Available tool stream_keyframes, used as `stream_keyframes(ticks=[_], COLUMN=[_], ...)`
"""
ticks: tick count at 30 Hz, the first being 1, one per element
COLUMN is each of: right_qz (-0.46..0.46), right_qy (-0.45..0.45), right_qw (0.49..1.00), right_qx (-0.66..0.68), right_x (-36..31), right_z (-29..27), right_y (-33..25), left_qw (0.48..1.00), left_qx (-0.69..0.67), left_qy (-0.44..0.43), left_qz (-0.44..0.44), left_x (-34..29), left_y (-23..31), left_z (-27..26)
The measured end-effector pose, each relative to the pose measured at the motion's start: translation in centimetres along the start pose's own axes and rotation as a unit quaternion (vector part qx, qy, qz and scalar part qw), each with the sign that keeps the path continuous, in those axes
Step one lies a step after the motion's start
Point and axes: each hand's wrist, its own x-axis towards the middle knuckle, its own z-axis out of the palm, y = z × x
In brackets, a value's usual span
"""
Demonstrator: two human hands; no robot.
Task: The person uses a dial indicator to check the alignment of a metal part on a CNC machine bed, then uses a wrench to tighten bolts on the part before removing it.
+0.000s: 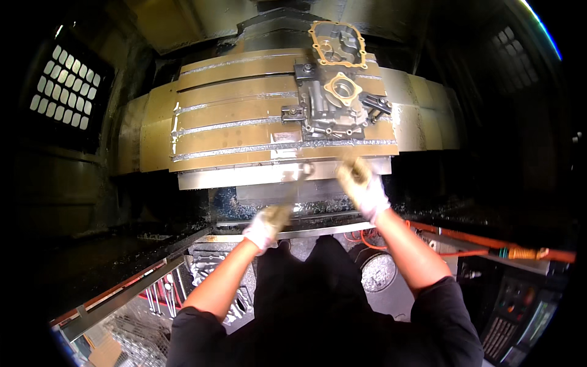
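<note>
My left hand (271,224), in a pale work glove, is closed around the handle of a wrench (299,183). The wrench points up and away toward the table's front edge; motion blurs it, and its round head shows only roughly. My gloved right hand (362,185) hovers in front of the table edge, apart from the wrench. Its fingers are smeared, so I cannot tell whether they hold anything. Beyond it, a grey cast metal housing (333,101) with machined faces sits on the slotted machine table (232,116). Dark clamps (293,114) stand against the housing's sides.
Metal chips lie in the table slots and in the trough (244,208) below. Near my legs are a round bin of chips (378,273), an orange hose (452,252), hanging hand tools (162,293) and more castings (211,269). A control panel (513,306) stands at right.
</note>
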Motion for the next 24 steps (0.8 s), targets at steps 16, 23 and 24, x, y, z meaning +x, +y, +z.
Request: stream_keyframes(ticks=[16, 23, 24], right_qz=[-0.228, -0.258, -0.262], right_qy=[0.157, 0.161, 0.167], right_qw=[0.858, 0.846, 0.844], right_qx=[-0.432, -0.437, -0.437], right_x=[25.0, 25.5, 25.5], right_z=[-0.2, -0.3, -0.2], right_y=[0.6, 0.9, 0.9], left_qw=[0.909, 0.929, 0.932], left_qx=[0.341, 0.294, 0.279], left_qy=[0.087, 0.065, 0.076], left_qz=[-0.225, -0.215, -0.219], left_x=[21.4, 22.0, 20.9], left_y=[-0.1, -3.2, -4.1], left_z=[-17.5, -15.5, -14.0])
